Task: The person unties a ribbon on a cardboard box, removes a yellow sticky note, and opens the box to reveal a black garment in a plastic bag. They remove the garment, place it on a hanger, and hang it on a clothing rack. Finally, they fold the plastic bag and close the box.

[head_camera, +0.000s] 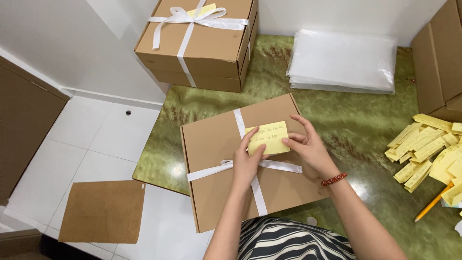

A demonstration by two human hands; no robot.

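Observation:
A flat brown cardboard box (216, 144) lies on the green marbled table (356, 125), crossed by a white ribbon (260, 195). A small yellow handwritten note (269, 136) rests on the box where the ribbon bands cross. My left hand (247, 161) pinches the note's lower left edge over the ribbon crossing. My right hand (308, 144), with a red bead bracelet on its wrist, holds the note's right edge with its fingertips.
Two stacked cardboard boxes (202, 48), the upper one tied with a white ribbon bow, stand at the back. A pile of clear plastic bags (344, 60) lies beside them. Several yellow slips (428, 144) and a pencil (433, 202) are at right. More cartons (438, 62) stand far right. A cardboard sheet (103, 212) lies on the floor.

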